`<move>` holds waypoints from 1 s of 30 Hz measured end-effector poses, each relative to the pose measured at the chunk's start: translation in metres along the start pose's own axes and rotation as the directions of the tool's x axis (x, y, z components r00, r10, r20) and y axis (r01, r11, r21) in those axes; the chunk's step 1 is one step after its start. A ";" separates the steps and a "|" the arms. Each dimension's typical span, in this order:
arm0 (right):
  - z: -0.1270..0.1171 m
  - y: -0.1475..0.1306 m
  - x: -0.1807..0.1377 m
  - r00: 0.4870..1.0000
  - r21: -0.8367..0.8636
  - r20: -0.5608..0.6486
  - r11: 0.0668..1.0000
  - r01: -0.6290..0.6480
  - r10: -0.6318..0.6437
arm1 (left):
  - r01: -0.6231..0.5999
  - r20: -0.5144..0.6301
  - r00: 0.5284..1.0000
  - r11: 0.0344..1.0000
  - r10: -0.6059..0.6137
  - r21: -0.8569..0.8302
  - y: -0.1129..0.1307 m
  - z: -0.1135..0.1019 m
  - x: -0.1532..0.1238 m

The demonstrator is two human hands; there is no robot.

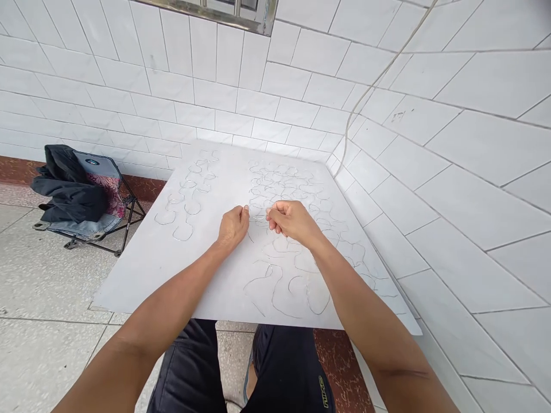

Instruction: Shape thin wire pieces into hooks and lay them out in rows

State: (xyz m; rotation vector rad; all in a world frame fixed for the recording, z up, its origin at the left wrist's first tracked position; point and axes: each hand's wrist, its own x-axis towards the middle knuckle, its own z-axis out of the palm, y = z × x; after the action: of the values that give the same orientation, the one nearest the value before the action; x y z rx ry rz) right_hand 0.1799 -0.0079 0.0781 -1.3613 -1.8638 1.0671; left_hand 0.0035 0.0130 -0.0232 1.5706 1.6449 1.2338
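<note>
My left hand (pixel 233 227) is closed in a pinch above the middle of a white board (pixel 142 269). To its right, my right hand (pixel 291 221) is also pinched, its fingertips a short way from the left ones. A thin wire (pixel 259 218) spans the gap between the two hands, and a dark end of it seems to hang below the left one. Beyond and under the right hand lie many bent wire pieces (pixel 279 180). Several curled wires (pixel 183 230) form a loose row on the board's left side, and longer wavy wires (pixel 275 292) lie near the front edge.
Tiled walls (pixel 439 155) border the board at the back and right. A cable (pixel 365 92) runs down into the corner. On the floor at left stands a folding chair (pixel 101 226) with dark clothing (pixel 71 189) on it. My legs (pixel 284 367) are under the front edge.
</note>
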 end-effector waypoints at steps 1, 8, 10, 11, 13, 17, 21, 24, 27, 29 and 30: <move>0.002 -0.003 0.011 1.000 0.010 0.018 1.000 -0.015 0.015 | -0.008 0.004 1.000 1.000 0.008 0.029 -0.001 0.001 0.000; 0.034 -0.004 0.138 0.997 0.166 0.047 0.983 -0.074 0.067 | -0.029 0.022 0.999 0.990 0.026 0.136 -0.006 0.008 0.003; 0.045 -0.005 0.176 0.995 0.158 0.039 0.983 -0.095 0.090 | -0.028 0.028 0.999 0.986 0.024 0.164 -0.007 0.009 0.004; 0.050 -0.006 0.195 0.995 0.153 0.033 0.983 -0.100 0.096 | -0.026 0.041 0.999 0.982 0.019 0.187 -0.007 0.009 0.005; 0.058 -0.007 0.230 0.992 0.144 0.020 0.982 -0.124 0.122 | -0.019 0.055 0.998 0.977 0.007 0.212 -0.007 0.010 0.005; 0.070 -0.001 0.293 0.977 0.113 -0.002 0.970 -0.214 0.215 | -0.007 0.095 0.995 0.974 -0.014 0.226 -0.008 0.011 0.005; 0.073 0.011 0.345 0.950 0.075 -0.021 0.948 -0.308 0.311 | -0.012 0.133 0.991 0.975 -0.018 0.222 -0.009 0.013 0.004; 0.072 0.018 0.374 0.935 0.059 -0.031 0.934 -0.352 0.354 | -0.011 0.150 0.988 0.970 -0.026 0.242 -0.008 0.014 0.004; 0.070 0.021 0.391 0.926 0.051 -0.032 0.926 -0.375 0.377 | -0.001 0.152 0.988 0.968 -0.038 0.253 -0.008 0.015 0.005; 0.069 0.021 0.398 0.920 0.041 -0.030 0.920 -0.389 0.390 | 0.008 0.150 0.988 0.967 -0.047 0.253 -0.008 0.015 0.005; 0.069 0.020 0.400 0.917 0.035 -0.028 0.917 -0.396 0.397 | 0.009 0.152 0.987 0.968 -0.049 0.251 -0.009 0.015 0.005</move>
State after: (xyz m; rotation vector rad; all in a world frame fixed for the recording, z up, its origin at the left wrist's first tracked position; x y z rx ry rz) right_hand 0.0119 0.3584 0.0271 -1.7786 -1.5732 1.2496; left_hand 0.0119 0.0226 -0.0365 1.7380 1.7662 0.8880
